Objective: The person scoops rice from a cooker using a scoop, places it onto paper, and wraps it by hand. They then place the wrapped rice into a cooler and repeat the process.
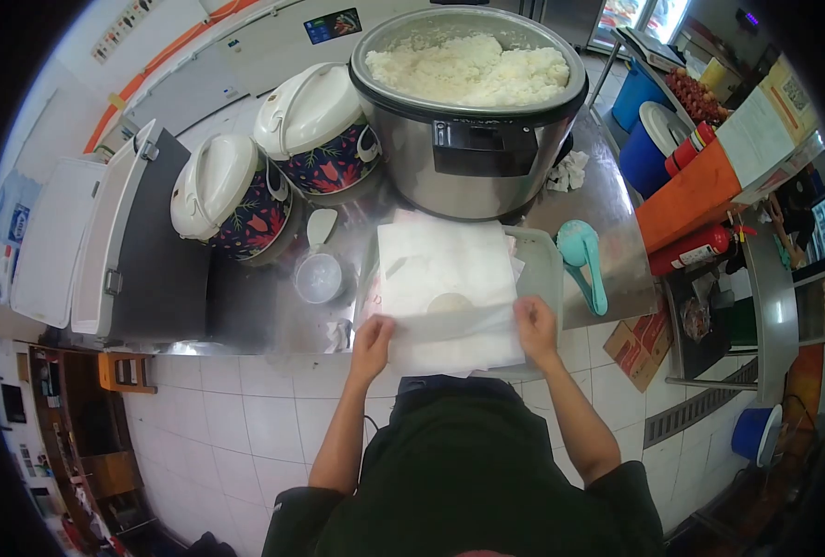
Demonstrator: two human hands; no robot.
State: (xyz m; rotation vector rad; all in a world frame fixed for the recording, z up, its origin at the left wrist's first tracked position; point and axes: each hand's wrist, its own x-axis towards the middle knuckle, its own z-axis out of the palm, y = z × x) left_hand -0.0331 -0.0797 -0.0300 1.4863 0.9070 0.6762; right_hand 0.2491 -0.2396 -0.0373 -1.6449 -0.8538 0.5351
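Both hands reach forward from the torso, forearms angled inward, palms down. Left hand (373, 339) pinches the near left corner of the translucent sheet (450, 320); right hand (535, 325) pinches its near right corner. The sheet is held taut and level, directly in front of the large rice cooker (468, 111), above the near edge of a clear tray (544, 269). The tray holds a stack of white paper (445, 260) and sits on the steel bench (607, 200), touching the cooker's base side. Left of the cooker: two floral cookers (273, 176), lids closed, and a small clear cup (320, 276). Right of the cooker, beside the tray: a teal scoop (581, 255). Nothing lies between the hands and the sheet.
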